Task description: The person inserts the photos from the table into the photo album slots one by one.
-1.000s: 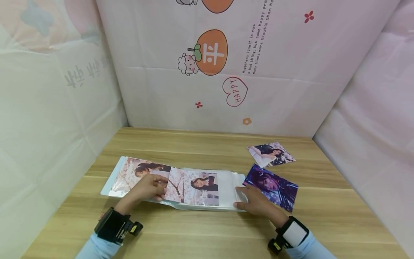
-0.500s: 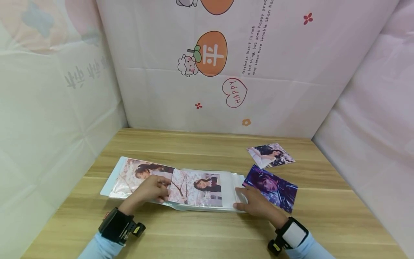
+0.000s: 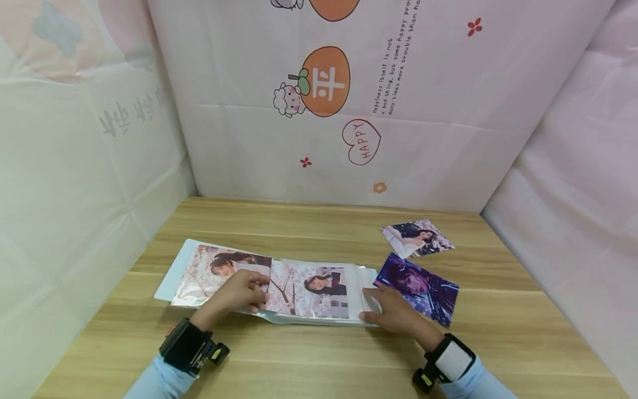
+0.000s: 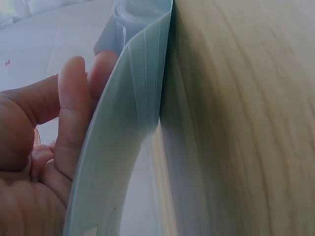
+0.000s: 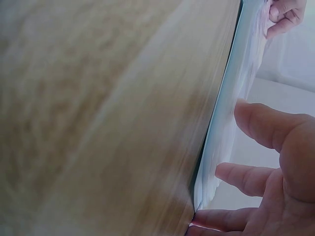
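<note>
An open photo album [image 3: 171, 277] with clear sleeves lies on the wooden table [image 3: 309, 233]. My left hand [image 3: 245, 292] pinches the left edge of a cherry-blossom portrait photo [image 3: 311, 289], which lies partly inside the album's right sleeve [image 3: 355, 288]. Another blossom photo [image 3: 214, 266] fills the left page. My right hand [image 3: 385, 309] holds the sleeve's right edge between thumb and fingers. The left wrist view shows my fingers [image 4: 69, 108] behind the stacked pages [image 4: 133, 128]. In the right wrist view my fingers [image 5: 268, 128] are spread over the album's edge [image 5: 224, 132].
Two loose photos lie right of the album: a purple one [image 3: 421, 288] touching my right hand and a smaller one [image 3: 417, 237] farther back. Pale printed sheets [image 3: 349, 100] wall the table at the back and on both sides.
My left hand has pushed the blossom portrait photo a little to the right, deeper into the sleeve. The right hand has stayed at the sleeve's edge.
</note>
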Motion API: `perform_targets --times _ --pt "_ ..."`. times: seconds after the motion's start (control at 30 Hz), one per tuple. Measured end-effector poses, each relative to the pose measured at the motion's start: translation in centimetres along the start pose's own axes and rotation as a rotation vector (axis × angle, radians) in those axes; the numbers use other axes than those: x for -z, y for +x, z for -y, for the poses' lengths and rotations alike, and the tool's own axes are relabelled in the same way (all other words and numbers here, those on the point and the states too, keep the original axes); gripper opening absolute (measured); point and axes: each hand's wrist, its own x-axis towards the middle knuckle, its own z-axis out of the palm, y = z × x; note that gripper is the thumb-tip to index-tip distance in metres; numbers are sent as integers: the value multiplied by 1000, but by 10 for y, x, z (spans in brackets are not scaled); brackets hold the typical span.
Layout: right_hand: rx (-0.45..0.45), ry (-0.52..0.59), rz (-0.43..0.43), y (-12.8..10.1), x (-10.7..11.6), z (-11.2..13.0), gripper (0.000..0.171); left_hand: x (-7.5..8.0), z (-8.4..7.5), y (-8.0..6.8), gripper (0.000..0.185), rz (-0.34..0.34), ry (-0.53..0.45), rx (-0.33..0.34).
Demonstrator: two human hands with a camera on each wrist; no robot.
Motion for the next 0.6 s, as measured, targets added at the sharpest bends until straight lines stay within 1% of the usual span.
perform_targets --times 0.13,0.3,0.4,0.6 --pt "1 -6 -3 0 0 0 61 -3 -2 1 45 -1 17 7" --pt "6 -11 -9 1 -1 -1 60 -7 -4 4 46 11 21 22" --pt "7 -11 -10 1 0 -1 60 -8 -4 5 47 22 24 13" --pt "3 -6 -4 1 0 -1 60 -11 -6 7 48 30 83 6"
